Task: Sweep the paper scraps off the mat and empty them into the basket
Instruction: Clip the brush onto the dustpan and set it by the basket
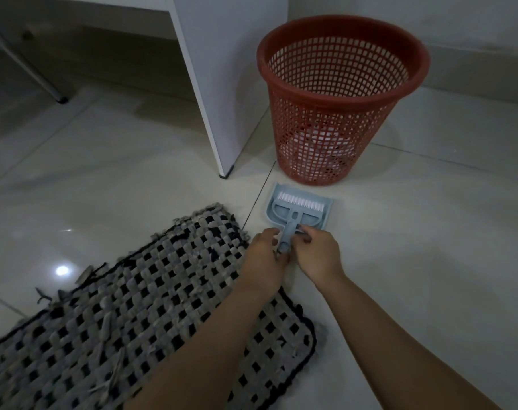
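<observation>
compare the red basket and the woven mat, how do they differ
The basket is red, rigid openwork plastic and stands upright; the mat is grey-and-black woven fabric and lies flat. The basket sits by the white furniture panel, untouched; the left forearm crosses over the mat. Both rest on the pale tiled floor.

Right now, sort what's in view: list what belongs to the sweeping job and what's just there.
For the job: woven mat, blue dustpan, brush nested in it, red basket, left hand, right hand.

Just there: white desk panel, metal leg.
</observation>
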Available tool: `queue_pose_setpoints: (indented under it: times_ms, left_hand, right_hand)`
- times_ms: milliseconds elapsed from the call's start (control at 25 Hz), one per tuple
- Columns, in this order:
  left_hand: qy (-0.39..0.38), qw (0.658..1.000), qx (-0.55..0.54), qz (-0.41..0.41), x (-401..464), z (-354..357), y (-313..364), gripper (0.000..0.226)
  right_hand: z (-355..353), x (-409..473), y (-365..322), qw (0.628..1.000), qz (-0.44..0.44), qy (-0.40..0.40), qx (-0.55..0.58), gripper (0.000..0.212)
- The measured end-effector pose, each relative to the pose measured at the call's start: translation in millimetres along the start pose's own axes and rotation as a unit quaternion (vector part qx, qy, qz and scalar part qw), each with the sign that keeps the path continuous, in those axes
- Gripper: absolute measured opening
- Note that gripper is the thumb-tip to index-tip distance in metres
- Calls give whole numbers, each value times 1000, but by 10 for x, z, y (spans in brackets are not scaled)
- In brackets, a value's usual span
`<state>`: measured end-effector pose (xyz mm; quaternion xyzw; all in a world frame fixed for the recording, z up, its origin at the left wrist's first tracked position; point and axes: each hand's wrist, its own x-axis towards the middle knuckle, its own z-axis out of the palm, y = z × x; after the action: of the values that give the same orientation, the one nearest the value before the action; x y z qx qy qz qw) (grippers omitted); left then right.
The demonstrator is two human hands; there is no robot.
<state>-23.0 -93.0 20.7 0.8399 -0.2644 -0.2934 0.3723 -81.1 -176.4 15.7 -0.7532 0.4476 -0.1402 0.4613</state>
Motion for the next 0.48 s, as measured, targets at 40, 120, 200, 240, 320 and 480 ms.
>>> queue_pose_setpoints:
  times_ms: [40, 120, 200, 240, 320, 480]
  left_hand:
    - [16, 1000, -8, -3, 5, -9, 7, 42]
    - [29, 999, -20, -8, 14, -36, 5, 40]
    - [37, 999, -23, 0, -23, -58, -21, 40]
    - [44, 999, -23, 2, -58, -67, -52, 40]
    - [63, 997, -34, -4, -182, -79, -150, 36]
    - [167, 983, -41, -64, -637, -150, -541, 31]
  right_hand:
    - [5, 27, 2, 1000, 6, -8, 3, 18]
    - [5, 54, -18, 999, 22, -20, 12, 18]
    - [-5, 54, -48, 999, 39, -25, 27, 26]
    - [-5, 35, -60, 998, 51, -22, 40, 32]
    - [23, -75, -85, 995, 71, 15, 65, 38]
    - [245, -585, -72, 989, -49, 133, 44, 19]
